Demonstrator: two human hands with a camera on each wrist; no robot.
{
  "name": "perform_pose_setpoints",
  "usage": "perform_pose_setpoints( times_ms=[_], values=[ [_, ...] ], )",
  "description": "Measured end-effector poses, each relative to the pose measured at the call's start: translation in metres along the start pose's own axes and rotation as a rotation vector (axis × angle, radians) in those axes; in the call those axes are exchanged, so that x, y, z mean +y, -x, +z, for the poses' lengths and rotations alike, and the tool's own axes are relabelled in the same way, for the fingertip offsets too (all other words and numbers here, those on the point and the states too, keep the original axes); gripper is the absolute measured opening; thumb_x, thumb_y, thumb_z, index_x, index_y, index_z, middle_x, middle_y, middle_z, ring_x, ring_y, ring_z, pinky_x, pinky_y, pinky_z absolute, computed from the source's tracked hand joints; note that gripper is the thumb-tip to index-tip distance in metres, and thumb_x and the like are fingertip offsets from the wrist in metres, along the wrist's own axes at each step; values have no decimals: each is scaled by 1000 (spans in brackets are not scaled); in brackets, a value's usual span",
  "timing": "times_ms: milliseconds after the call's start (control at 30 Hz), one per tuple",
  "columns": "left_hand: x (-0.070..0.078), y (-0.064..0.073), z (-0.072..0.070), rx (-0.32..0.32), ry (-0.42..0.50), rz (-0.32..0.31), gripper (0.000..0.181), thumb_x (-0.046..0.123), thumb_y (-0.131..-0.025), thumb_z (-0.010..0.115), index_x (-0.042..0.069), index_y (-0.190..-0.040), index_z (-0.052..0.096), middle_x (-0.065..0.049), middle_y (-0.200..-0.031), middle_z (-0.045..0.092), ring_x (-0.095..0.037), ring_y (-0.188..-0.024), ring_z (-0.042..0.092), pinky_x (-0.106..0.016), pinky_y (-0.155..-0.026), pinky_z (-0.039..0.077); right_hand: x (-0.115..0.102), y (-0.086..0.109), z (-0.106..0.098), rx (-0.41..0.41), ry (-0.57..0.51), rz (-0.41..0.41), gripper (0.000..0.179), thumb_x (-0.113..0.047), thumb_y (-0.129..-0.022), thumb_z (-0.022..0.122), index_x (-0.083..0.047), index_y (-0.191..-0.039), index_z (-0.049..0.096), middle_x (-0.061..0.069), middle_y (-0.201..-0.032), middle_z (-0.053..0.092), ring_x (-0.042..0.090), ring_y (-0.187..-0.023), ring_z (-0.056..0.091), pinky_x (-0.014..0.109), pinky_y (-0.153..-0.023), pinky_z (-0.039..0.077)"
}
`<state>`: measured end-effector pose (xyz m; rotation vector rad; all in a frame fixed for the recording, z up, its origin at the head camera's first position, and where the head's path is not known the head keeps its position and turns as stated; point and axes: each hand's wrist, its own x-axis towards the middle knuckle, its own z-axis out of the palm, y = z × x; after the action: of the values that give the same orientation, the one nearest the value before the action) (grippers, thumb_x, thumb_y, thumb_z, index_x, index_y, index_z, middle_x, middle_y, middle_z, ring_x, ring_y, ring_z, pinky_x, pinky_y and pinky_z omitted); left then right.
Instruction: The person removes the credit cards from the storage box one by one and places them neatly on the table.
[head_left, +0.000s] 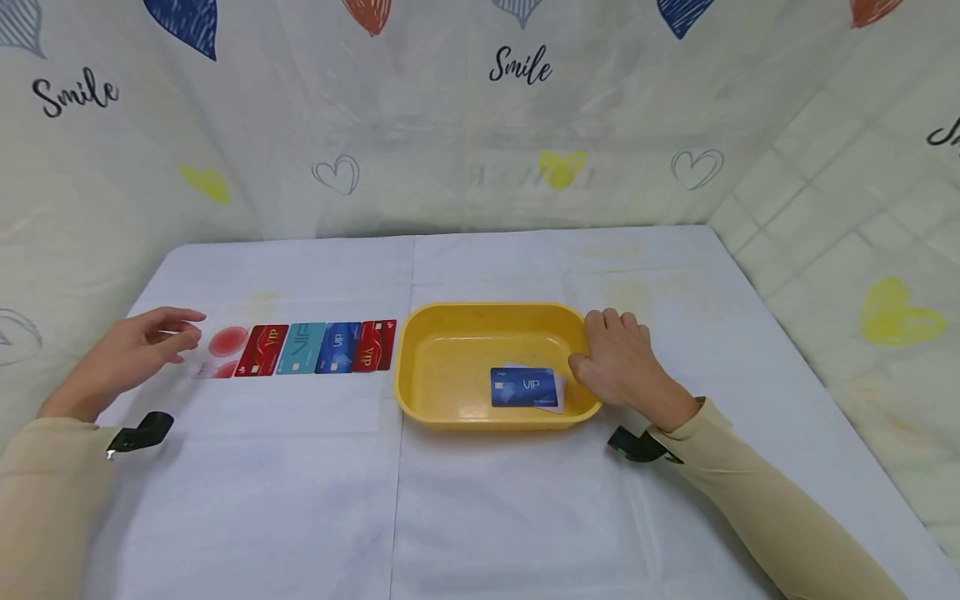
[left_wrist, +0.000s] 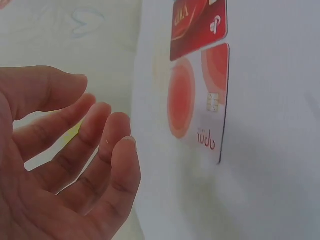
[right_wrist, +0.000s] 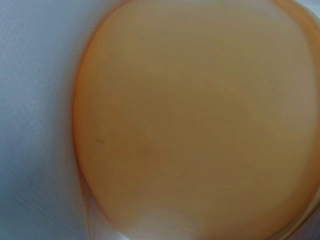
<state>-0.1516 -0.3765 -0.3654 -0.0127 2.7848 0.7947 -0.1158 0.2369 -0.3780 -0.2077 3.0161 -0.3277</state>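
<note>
My right hand (head_left: 618,358) grips the right rim of a yellow plastic tray (head_left: 450,400), thumb on the inner side. Inside the tray a blue VIP card (head_left: 523,387) lies over a pale card (head_left: 558,396), mostly hidden. Left of the tray runs a row of cards: a red VIP card (head_left: 375,346), a blue one (head_left: 338,347), a teal one (head_left: 301,348), another red one (head_left: 261,350) and a white card with red circles (head_left: 227,342). Beside that white card (left_wrist: 207,120) hovers my left hand (left_wrist: 75,165), fingers loosely bent, holding nothing.
A white cloth (head_left: 300,500) with a fold line covers the table. Behind it hangs a pale curtain (head_left: 435,108) printed with hearts and "Smile". The outer surface of the tray (right_wrist: 200,125) fills most of the right wrist view.
</note>
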Motion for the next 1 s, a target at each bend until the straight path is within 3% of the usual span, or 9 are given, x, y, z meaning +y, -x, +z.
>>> perform_pose_setpoints(
  times_ms=[267,633,1000],
  values=[
    [27,4,2,46,-38,72,59,48,-106,52,9,-151,46,-23,-139,55,-22,-97,67,-25,-73,52,1,-1,1,-4,-5,-4,30,-26,-90,44,1,-104,47,16,-97,43,36,-94,37,44,-78,27],
    [63,9,9,60,-65,131,56,47,-106,52,12,-149,49,-24,-141,54,-40,-119,55,-26,-77,48,0,0,4,5,0,-10,28,-26,-91,44,0,-102,46,15,-95,43,36,-93,37,44,-78,27],
    [98,10,22,77,-71,174,50,45,-104,57,15,-144,55,-20,-137,60,-38,-121,58,-25,-79,51,1,2,1,23,23,-12,27,-26,-92,43,-1,-101,46,15,-96,43,35,-92,37,43,-77,26]
  ],
)
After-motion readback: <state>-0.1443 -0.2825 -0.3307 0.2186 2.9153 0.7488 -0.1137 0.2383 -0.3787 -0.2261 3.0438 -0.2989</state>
